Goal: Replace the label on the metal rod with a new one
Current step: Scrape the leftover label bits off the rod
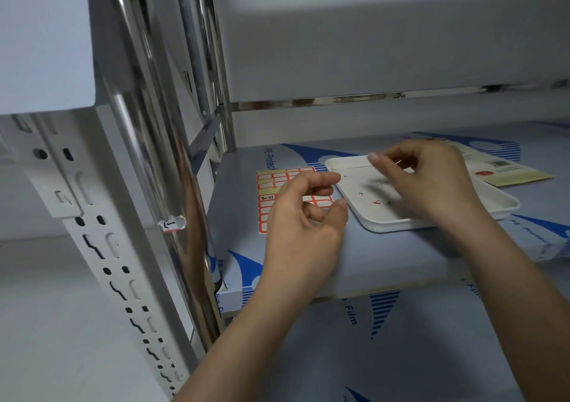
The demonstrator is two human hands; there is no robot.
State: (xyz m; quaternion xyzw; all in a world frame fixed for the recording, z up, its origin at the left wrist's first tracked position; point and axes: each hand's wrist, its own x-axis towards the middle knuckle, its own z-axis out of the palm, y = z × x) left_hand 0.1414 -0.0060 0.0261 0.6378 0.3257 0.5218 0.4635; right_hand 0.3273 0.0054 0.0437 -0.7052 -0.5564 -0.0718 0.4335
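A shiny metal rod (pixel 148 161) runs upright at the left of the shelf. A torn remnant of a white and red label (pixel 172 224) still clings to it. A sheet of red-bordered labels (pixel 271 186) lies on the shelf, one marked "3-01". My left hand (pixel 303 216) hovers over that sheet, fingers loosely curled and holding nothing I can see. My right hand (pixel 422 179) is above a white tray (pixel 385 223), thumb and forefinger pinched together; a tiny scrap may be between them, too small to tell. Small label scraps lie in the tray.
The shelf board (pixel 370 260) wears blue and white protective film. A yellowish packet (pixel 509 170) lies behind the tray. A white slotted upright (pixel 101 247) stands left of the rod. Another shelf hangs overhead, and a horizontal metal rail (pixel 370 98) runs behind.
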